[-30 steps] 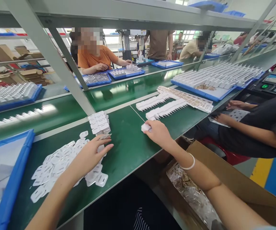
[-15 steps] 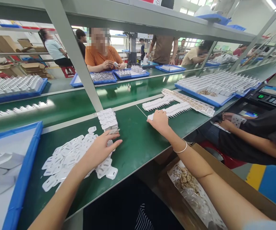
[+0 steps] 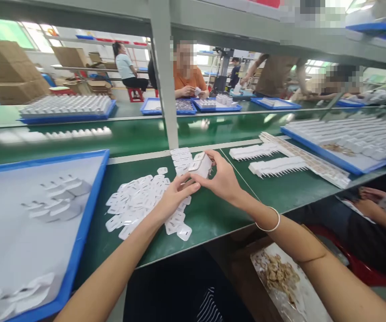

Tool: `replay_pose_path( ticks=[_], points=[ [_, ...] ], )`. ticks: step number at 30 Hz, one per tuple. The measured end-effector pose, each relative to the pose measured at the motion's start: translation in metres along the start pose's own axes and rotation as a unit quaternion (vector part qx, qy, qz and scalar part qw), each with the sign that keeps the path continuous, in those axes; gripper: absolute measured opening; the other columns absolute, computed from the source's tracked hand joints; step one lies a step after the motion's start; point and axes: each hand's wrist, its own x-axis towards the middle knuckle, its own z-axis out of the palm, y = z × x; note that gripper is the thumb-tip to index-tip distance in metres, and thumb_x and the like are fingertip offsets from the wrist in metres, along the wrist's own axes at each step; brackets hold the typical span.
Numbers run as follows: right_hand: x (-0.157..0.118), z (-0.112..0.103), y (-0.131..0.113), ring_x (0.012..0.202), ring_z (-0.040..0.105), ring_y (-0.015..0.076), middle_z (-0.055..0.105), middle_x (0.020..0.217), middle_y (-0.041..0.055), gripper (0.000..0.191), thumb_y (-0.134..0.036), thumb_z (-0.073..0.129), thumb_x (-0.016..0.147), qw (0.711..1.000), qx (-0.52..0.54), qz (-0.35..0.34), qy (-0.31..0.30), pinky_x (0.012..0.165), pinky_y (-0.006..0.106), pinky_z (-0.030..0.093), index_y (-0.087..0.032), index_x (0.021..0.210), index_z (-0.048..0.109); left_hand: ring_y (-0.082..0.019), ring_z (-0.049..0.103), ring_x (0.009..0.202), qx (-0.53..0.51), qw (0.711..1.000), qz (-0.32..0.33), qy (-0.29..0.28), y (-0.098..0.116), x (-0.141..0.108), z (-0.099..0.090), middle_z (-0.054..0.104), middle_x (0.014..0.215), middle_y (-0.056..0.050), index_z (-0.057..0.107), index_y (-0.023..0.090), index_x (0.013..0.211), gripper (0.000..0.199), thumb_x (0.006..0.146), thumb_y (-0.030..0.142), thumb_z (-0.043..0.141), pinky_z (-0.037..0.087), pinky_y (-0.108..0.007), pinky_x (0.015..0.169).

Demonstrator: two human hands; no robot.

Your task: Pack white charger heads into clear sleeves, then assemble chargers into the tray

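Observation:
My right hand (image 3: pixel 224 179) is closed around a small group of white housings (image 3: pixel 202 164), held above the green table. My left hand (image 3: pixel 176 194) touches the near left side of the same housings, its fingers pressed together against them. Below and left of my left hand lies a loose heap of flat white covers (image 3: pixel 135 201). Behind the hands, stacked white covers (image 3: pixel 181 156) stand in rows. Two rows of white housings with pins (image 3: pixel 276 166) rest on the table to the right.
A blue-rimmed tray (image 3: pixel 87 223) with some white housings is at left. A full tray (image 3: pixel 327 154) stands at right, beside a cardboard strip (image 3: pixel 308 161). A metal post (image 3: pixel 166 80) rises behind the covers. A co-worker's hands (image 3: pixel 369 203) are at far right.
My right hand has lifted housings from the near row and brought them left to my left hand. My left hand has closed in against them. The view has turned left.

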Motion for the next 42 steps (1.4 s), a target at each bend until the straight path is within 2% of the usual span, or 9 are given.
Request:
replay_pose_path(
  ticks=[4,9,20,27,30,33,35,38,42],
  points=[
    [0.000,0.041,-0.027,0.116,0.058,0.0286,0.058,0.130,0.0157,0.064,-0.040,0.072,0.077,0.994,0.077,-0.070,0.014,0.099,0.045,0.048,-0.019,0.131,0.043,-0.028,0.061,0.118,-0.040,0.988,0.112,0.095,-0.005,-0.005,0.004,0.070,0.115,-0.009,0.066,0.018,0.105,0.040,0.073,0.037,0.080,0.045,-0.042,0.104],
    [-0.015,0.063,-0.027,0.127,0.052,0.0296,0.050,0.140,0.0184,0.071,-0.032,0.067,0.081,0.992,0.124,-0.012,-0.020,0.105,0.048,0.046,-0.019,0.141,0.031,-0.024,0.060,0.121,-0.064,0.976,0.147,0.149,-0.004,-0.006,0.005,0.065,0.128,-0.008,0.063,0.020,0.121,0.046,0.079,0.032,0.075,0.044,-0.037,0.107],
    [-0.025,0.062,-0.027,0.139,0.040,0.0304,0.043,0.147,0.0196,0.073,-0.020,0.054,0.081,0.994,0.071,-0.040,-0.077,0.115,0.053,0.036,-0.015,0.147,0.024,-0.022,0.069,0.093,-0.094,0.962,0.069,0.246,-0.009,-0.003,0.011,0.075,0.099,-0.006,0.072,0.017,0.101,0.033,0.072,0.030,0.079,0.053,-0.031,0.080],
    [-0.016,0.039,-0.030,0.136,0.046,0.0264,0.047,0.148,0.0146,0.072,-0.018,0.062,0.078,0.969,0.181,-0.037,-0.166,0.113,0.047,0.041,-0.018,0.146,0.037,-0.024,0.070,0.097,-0.136,0.949,0.079,0.273,-0.005,-0.001,-0.003,0.076,0.101,-0.008,0.076,0.014,0.096,0.032,0.068,0.028,0.082,0.054,-0.035,0.088],
    [0.006,0.023,-0.021,0.117,0.060,0.0243,0.063,0.130,0.0098,0.046,-0.021,0.065,0.079,0.941,0.273,0.012,-0.199,0.097,0.042,0.053,-0.022,0.125,0.060,-0.025,0.070,0.096,-0.120,0.956,0.076,0.256,0.001,-0.002,-0.007,0.076,0.101,-0.008,0.076,0.015,0.098,0.034,0.068,0.030,0.082,0.054,-0.036,0.088],
    [0.029,0.011,-0.006,0.090,0.066,0.0186,0.071,0.096,0.0056,0.015,-0.029,0.065,0.083,0.922,0.339,0.094,-0.162,0.078,0.033,0.056,-0.019,0.094,0.071,-0.026,0.070,0.096,-0.068,0.975,0.106,0.181,0.007,-0.005,-0.008,0.076,0.099,-0.007,0.076,0.017,0.102,0.036,0.069,0.031,0.082,0.054,-0.036,0.087],
    [0.036,0.007,0.003,0.083,0.063,0.0155,0.069,0.089,0.0035,0.015,-0.032,0.066,0.084,0.910,0.370,0.125,-0.141,0.072,0.029,0.053,-0.019,0.091,0.071,-0.027,0.070,0.094,-0.034,0.986,0.110,0.124,0.010,-0.008,-0.009,0.075,0.098,-0.007,0.076,0.019,0.103,0.037,0.069,0.031,0.082,0.055,-0.038,0.085],
    [0.033,0.008,0.010,0.078,0.061,0.0136,0.067,0.088,0.0022,0.021,-0.035,0.070,0.081,0.877,0.418,0.137,-0.194,0.067,0.026,0.051,-0.021,0.097,0.070,-0.026,0.069,0.084,0.065,0.988,0.103,0.097,0.013,-0.010,-0.011,0.075,0.092,-0.007,0.077,0.020,0.098,0.035,0.067,0.033,0.083,0.055,-0.038,0.078],
    [0.022,0.014,0.009,0.072,0.060,0.0117,0.067,0.082,0.0007,0.018,-0.033,0.076,0.076,0.868,0.419,0.147,-0.222,0.062,0.024,0.050,-0.020,0.088,0.070,-0.023,0.066,0.082,0.249,0.958,0.134,0.042,0.014,-0.010,-0.014,0.073,0.089,-0.005,0.077,0.023,0.093,0.028,0.067,0.033,0.082,0.053,-0.037,0.079]
  ],
)
